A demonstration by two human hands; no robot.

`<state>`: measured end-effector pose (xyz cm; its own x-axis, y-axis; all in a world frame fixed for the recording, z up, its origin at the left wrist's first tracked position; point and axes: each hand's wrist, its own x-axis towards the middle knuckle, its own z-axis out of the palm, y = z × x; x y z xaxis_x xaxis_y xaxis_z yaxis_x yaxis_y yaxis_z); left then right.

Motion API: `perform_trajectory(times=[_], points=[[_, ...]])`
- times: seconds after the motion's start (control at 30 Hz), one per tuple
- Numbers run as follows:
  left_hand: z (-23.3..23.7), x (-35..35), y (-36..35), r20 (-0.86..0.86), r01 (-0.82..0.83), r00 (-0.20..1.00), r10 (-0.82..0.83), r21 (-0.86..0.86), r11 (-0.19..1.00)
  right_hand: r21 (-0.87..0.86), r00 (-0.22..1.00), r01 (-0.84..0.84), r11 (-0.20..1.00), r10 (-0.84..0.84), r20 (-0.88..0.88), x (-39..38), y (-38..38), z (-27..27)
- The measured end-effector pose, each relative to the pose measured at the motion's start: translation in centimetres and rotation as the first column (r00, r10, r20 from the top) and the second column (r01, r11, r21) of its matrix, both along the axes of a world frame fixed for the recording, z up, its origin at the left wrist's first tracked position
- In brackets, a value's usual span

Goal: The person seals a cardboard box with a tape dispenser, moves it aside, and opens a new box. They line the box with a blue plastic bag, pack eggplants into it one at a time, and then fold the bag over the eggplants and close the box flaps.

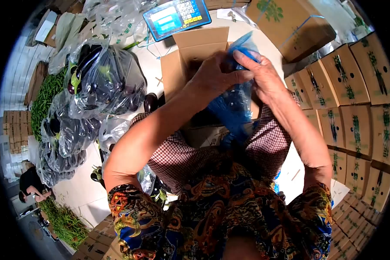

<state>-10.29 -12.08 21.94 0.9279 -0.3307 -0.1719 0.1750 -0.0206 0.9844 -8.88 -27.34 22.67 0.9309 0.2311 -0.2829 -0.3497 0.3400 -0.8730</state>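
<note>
Both my hands are raised over an open cardboard box (171,74) in front of my knees. A thin blue plastic bag (232,110) hangs between them, its lower part trailing toward my lap. My right hand (264,76) pinches the bag near its upper end, a tip of blue film sticking up past the fingers. My left hand (212,77) is closed at the bag's other side, its thumb pointing to the right hand; its fingertips are partly hidden in shadow. The inside of the box is dark and mostly covered by my hands and the bag.
A digital scale (177,19) stands beyond the box. Clear bags of eggplants (104,80) lie at left, beside green peppers (52,99). Stacked cartons (333,78) line the right; a larger carton (292,30) stands at the back. Another person (32,184) is far left.
</note>
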Motion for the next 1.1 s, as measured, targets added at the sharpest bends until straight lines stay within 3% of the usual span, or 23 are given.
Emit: perform_trajectory(times=[0.03,0.07,0.2,0.4,0.5,0.53,0.57,0.63,0.7,0.77,0.83,0.9,0.93,0.97,1.03,1.1], points=[[-1.3,0.3,-0.1,-0.009,0.0,1.0,0.0,-0.035,0.999,0.021,1.0,-0.009,1.0,0.009,-0.02,0.2,0.0,-0.4],[-3.1,1.1,0.3,-0.127,-0.065,0.991,0.036,-0.234,0.97,0.04,0.999,-0.015,0.999,0.016,-0.037,0.3,-0.1,-0.9],[-2.3,1.3,1.5,-0.308,-0.218,0.943,0.127,-0.283,0.934,0.022,0.997,0.051,0.998,-0.05,-0.058,0.4,-1.3,-1.8],[-2.1,2.1,2.8,-0.291,-0.285,0.94,0.178,-0.384,0.878,0.22,0.987,0.158,0.963,-0.145,-0.073,1.5,-2.5,-2.3],[-2.7,4.1,4.5,-0.317,-0.386,0.917,0.241,-0.558,0.735,0.335,0.993,0.114,0.935,-0.115,-0.015,2.7,-4.7,-4.2],[-1.3,4.0,5.0,-0.287,-0.472,0.881,0.378,-0.451,0.758,0.373,0.976,0.213,0.903,-0.178,-0.125,2.9,-5.1,-4.8],[-1.7,4.7,6.0,-0.274,-0.464,0.886,0.375,-0.519,0.718,0.51,0.995,0.095,0.855,-0.089,-0.036,3.4,-5.6,-5.5],[-2.4,6.5,8.5,-0.248,-0.438,0.895,0.371,-0.646,0.625,0.484,0.981,0.193,0.854,-0.159,-0.111,3.0,-4.8,-4.0],[-1.2,5.4,10.0,-0.245,-0.399,0.917,0.316,-0.581,0.709,0.385,0.953,0.304,0.871,-0.272,-0.136,2.7,-5.2,-2.6],[-0.1,3.8,11.4,-0.161,-0.308,0.95,0.266,-0.364,0.879,0.429,0.997,0.081,0.9,-0.079,-0.023,4.1,-10.5,-5.4],[-2.5,3.5,15.9,-0.094,-0.113,0.99,0.104,-0.104,0.988,0.133,0.909,0.396,0.909,-0.367,-0.198,3.4,-10.1,-2.6],[-4.2,2.7,18.1,-0.154,-0.128,0.979,0.132,0.032,0.991,0.009,0.994,0.109,0.994,-0.109,-0.008,3.3,-12.3,-2.5],[-5.5,2.6,19.3,-0.165,-0.128,0.976,0.143,0.097,0.987,0.064,0.99,-0.143,0.988,0.143,0.002,5.2,-16.5,-6.0],[-6.4,2.6,19.9,-0.176,-0.125,0.972,0.153,0.16,0.979,-0.054,0.999,-0.016,0.998,0.013,-0.052,4.4,-15.2,-5.3],[-7.0,2.9,19.6,-0.138,-0.204,0.966,0.22,0.122,0.971,-0.038,0.993,0.073,0.997,-0.076,-0.093,4.6,-13.3,-4.1],[-7.1,4.0,18.8,-0.071,-0.315,0.945,0.318,0.053,0.948,0.055,1.0,-0.017,0.998,0.016,0.025,6.8,-13.6,-4.7]])
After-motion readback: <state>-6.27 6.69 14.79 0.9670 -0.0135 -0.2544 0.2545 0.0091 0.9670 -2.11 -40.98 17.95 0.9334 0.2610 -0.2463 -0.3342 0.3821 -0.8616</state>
